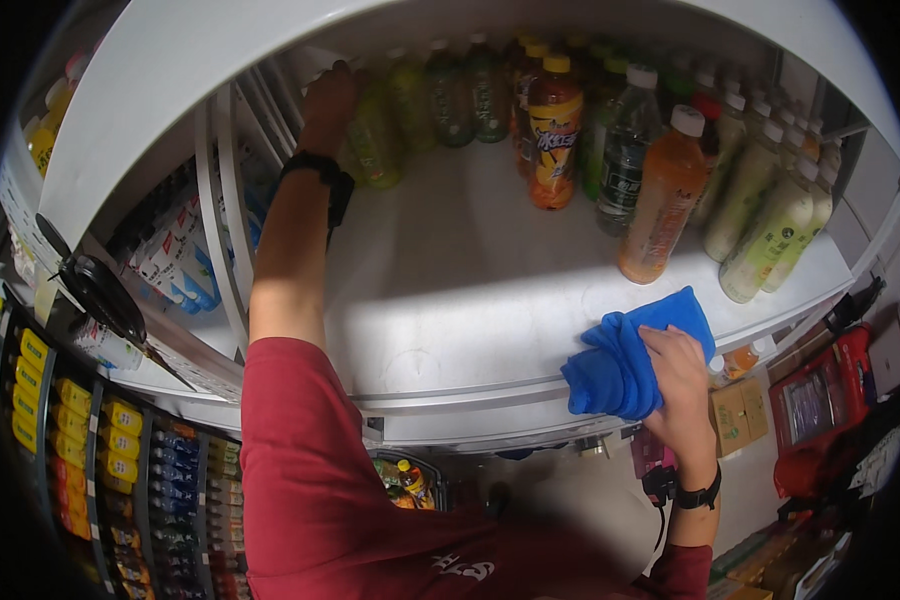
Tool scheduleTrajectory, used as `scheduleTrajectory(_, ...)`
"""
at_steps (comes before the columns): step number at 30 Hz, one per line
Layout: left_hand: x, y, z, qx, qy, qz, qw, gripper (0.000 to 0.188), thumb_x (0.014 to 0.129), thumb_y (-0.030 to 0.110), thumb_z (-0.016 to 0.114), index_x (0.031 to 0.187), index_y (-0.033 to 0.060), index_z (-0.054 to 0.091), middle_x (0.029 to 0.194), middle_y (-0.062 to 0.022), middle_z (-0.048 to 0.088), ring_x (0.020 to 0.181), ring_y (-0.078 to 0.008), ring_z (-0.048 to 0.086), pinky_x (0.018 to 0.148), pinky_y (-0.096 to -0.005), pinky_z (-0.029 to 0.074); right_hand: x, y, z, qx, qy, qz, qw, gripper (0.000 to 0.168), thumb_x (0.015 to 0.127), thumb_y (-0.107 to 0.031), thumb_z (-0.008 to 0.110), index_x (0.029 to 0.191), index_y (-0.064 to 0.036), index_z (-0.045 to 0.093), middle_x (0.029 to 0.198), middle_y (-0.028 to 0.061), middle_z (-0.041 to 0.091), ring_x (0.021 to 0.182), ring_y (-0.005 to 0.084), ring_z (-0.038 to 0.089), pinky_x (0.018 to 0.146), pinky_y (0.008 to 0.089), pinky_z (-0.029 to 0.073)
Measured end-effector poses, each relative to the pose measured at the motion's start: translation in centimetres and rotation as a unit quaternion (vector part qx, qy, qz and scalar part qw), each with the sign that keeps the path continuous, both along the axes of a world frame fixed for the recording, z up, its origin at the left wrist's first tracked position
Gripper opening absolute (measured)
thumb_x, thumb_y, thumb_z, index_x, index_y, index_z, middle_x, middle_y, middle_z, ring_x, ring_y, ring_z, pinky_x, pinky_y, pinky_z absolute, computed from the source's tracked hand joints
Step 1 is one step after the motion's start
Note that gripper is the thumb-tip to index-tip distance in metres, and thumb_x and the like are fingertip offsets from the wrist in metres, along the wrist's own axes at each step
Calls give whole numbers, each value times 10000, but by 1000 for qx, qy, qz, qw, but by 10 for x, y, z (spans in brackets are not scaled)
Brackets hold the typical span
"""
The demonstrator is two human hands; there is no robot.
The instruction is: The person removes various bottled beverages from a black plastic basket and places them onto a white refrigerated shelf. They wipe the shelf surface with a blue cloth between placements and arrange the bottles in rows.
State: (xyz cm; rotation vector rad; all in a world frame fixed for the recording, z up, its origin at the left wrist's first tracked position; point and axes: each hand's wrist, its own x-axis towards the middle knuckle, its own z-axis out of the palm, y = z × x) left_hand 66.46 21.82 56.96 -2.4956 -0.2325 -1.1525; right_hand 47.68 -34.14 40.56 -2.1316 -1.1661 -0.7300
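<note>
My right hand (673,375) grips a bunched blue cloth (619,356) at the front edge of a white shelf (450,330). Deep in the back left corner, my left hand (331,97) is raised beside a yellow-green drink bottle (375,142); shadow hides whether its fingers hold anything. Dark green-labelled bottles (450,97) stand along the back. Toward the right are an iced tea bottle (555,139) with a yellow cap, a clear bottle (626,161) and an orange drink bottle (661,199) with a white cap. Pale green bottles (769,232) fill the right end.
White upright dividers (221,202) separate off milk-drink packs (176,255) at left. A black clip-like fitting (105,296) juts out there. Stocked drink racks (120,450) line the lower left. Below the shelf are a basket with bottles (412,484), a cardboard box (739,416) and a red case (817,405).
</note>
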Motion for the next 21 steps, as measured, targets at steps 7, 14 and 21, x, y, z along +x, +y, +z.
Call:
scheduleTrajectory(7,14,25,1,-10,-11,12,1000,467,988,459,498,1046,4,587,961,-251,703,840,-412,699,741,-513,582,-1,1,1,8,2,5,1000,473,574,23,623,1046,44,653,1203,179,661,1116,366,630,998,508,457)
scheduleTrajectory(14,0,-5,6,-3,20,51,999,447,981,435,505,1064,6,600,989,-249,702,920,-409,706,743,-516,588,-2,-2,0,4,7,-2,1000,482,570,23,625,1050,37,655,1207,175,662,1128,361,629,1003,508,457)
scheduleTrajectory(21,7,2,7,-3,16,118,993,408,989,443,492,1097,66,604,966,-183,725,924,-371,722,770,-535,578,-2,0,0,3,5,-1,1000,508,546,40,639,1054,25,660,1223,159,656,1143,354,619,1009,507,453)
